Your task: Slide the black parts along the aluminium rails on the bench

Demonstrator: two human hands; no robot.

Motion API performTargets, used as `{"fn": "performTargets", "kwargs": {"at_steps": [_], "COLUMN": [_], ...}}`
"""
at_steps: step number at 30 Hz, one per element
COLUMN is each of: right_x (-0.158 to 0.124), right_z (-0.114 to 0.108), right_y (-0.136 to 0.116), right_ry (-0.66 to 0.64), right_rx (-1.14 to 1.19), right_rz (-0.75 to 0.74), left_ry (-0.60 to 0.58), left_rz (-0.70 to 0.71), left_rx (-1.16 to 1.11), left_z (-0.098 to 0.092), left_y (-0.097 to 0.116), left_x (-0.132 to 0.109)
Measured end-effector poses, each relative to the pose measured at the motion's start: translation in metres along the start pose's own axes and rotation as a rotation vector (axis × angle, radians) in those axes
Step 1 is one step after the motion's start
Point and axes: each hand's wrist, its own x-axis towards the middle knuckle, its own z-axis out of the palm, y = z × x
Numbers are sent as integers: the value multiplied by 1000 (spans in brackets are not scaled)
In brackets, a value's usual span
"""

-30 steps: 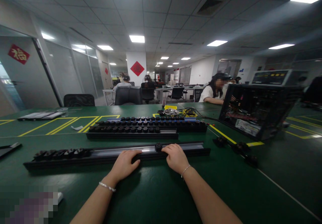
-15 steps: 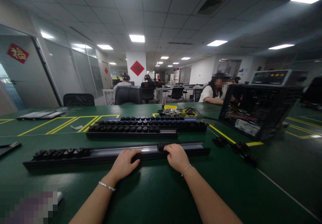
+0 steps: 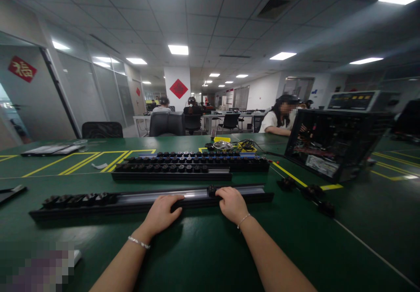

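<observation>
A long black rail with a shiny silver channel (image 3: 141,196) lies across the green table before me. My left hand (image 3: 163,213) rests on its near edge near the middle, fingers stretched over the rail and thumb apart. At the rail's right part, the bent fingers of my right hand (image 3: 232,204) are closed on the right side of a small black block (image 3: 211,191) seated in the channel. The fingertips are partly hidden. Several similar black blocks (image 3: 80,200) sit in a row at the rail's left end.
Behind lie more black rails (image 3: 170,176) filled with blocks. Loose black pieces (image 3: 311,191) lie to the right, near an opened computer case (image 3: 337,152). A metal dish (image 3: 223,145) and cables (image 3: 247,145) are farther back. A person (image 3: 278,119) sits across the table.
The small black block and my right hand have shifted slightly to the right along the rail. My left hand has stayed in place.
</observation>
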Motion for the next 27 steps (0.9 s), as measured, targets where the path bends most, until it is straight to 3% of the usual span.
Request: {"fn": "performTargets", "kwargs": {"at_steps": [14, 27], "right_x": [1, 1], "right_z": [1, 8], "right_y": [3, 2], "right_ry": [20, 202], "right_rx": [-34, 69], "right_rz": [13, 98], "left_ry": [1, 2], "left_rz": [-3, -5], "left_rx": [9, 11], "left_z": [0, -1], "left_y": [1, 2], "left_x": [0, 0]}}
